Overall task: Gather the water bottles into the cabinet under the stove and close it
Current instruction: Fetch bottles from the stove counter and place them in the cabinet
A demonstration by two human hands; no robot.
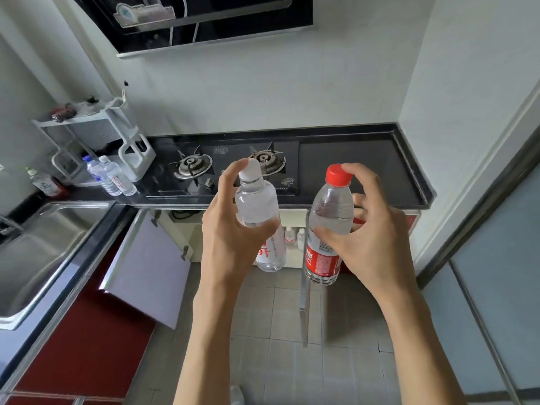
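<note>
**Two bottles held before the open stove cabinet**

At far left, two water bottles (112,179) stand together on the black bench (365,162) beside a white rack (117,135). The cabinet door (146,267) under the stove (228,168) hangs open, small bottles (293,236) visible inside. The left hand (230,229) has its grip clasped around a white-capped bottle (258,211). The right hand (371,229) grips a red-capped bottle (328,226), tilted, above the floor.
</note>
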